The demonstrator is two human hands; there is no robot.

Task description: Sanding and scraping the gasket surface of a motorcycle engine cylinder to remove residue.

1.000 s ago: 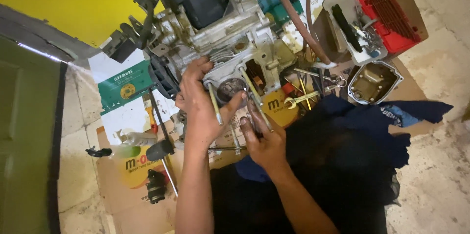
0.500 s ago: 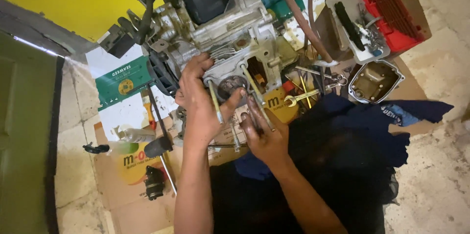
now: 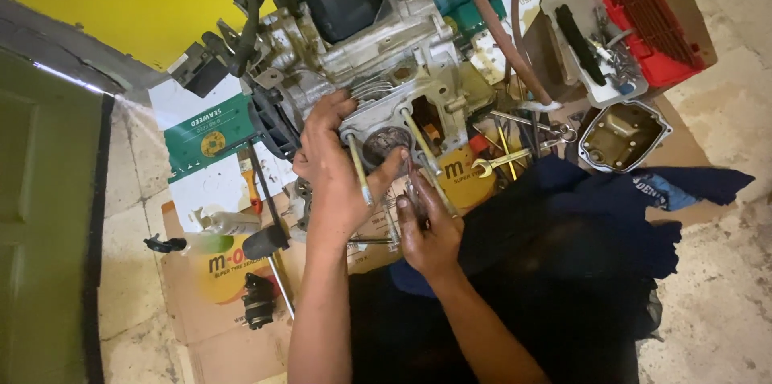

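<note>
A small grey engine (image 3: 378, 46) stands stripped on the floor. Its open cylinder bore (image 3: 388, 141) faces me, with long studs (image 3: 359, 179) sticking out. My left hand (image 3: 334, 171) grips the cylinder end of the engine, fingers wrapped over its left side and thumb reaching toward the bore. Just below the bore, my right hand (image 3: 426, 227) pinches a small grey metal part (image 3: 415, 189) close to a second stud (image 3: 420, 145). What kind of part it is cannot be told.
A red cover (image 3: 647, 18), a white tray of tools (image 3: 591, 70) and a metal cover (image 3: 623, 136) lie at the right. A wrench (image 3: 505, 160) rests near a yellow pack. Cardboard (image 3: 213, 303), a green box (image 3: 205, 133) and a dark blue cloth (image 3: 643, 199) surround the engine.
Both hands stay at the cylinder end in nearly the same grip. The view has drifted slightly.
</note>
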